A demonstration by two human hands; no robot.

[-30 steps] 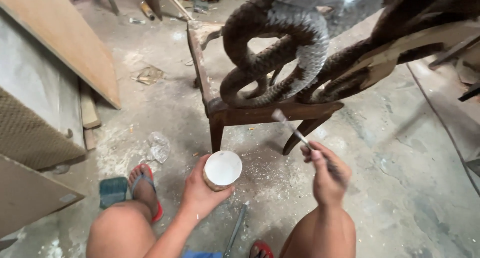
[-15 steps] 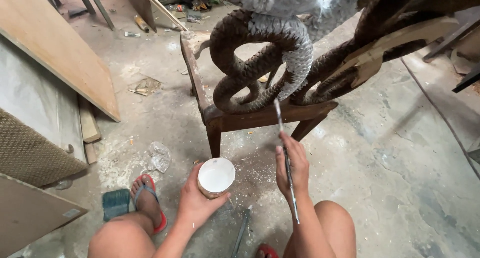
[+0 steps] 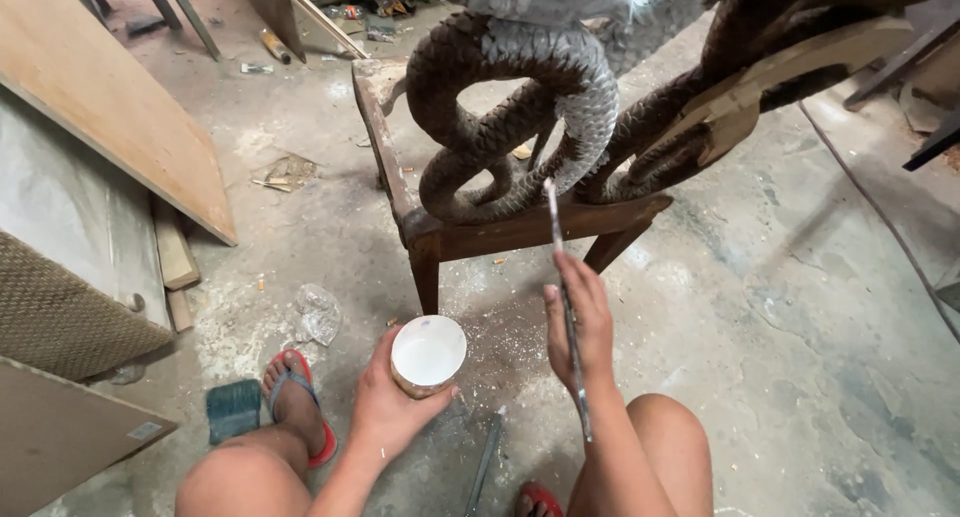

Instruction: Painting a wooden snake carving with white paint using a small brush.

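Fingers of the right hand [image 3: 582, 322] pinch a long thin paintbrush with a pale-smeared handle [image 3: 566, 307], held almost upright, with its tip against the lower coil of the big carved wooden snake with scaled, grey-washed and brown body [image 3: 520, 107]. The wrist sits just above the right knee. The left hand [image 3: 385, 402] is wrapped around a small round cup of white paint with a brownish outer wall [image 3: 428, 355], thumb and fingers pressed to its sides, holding it level between the knees, above the concrete floor and just in front of the front leg of the low brown wooden stool [image 3: 425, 242] that carries the carving.

Compared with a second ago, the brush has swung from a slant to the right into this steep line, and the right hand has moved left, closer to the stool's front rail. The cup has stayed in much the same spot.

The snake's scales are cut in regular rows; the upper coils look chalky grey, the lower ones raw dark brown. The dusty grey concrete floor [image 3: 780, 307] is speckled with white flecks beneath the stool's front edge. A flat plywood sheet [image 3: 120, 107] leans at the left, and a red rubber sandal [image 3: 300, 407] is on the left foot.
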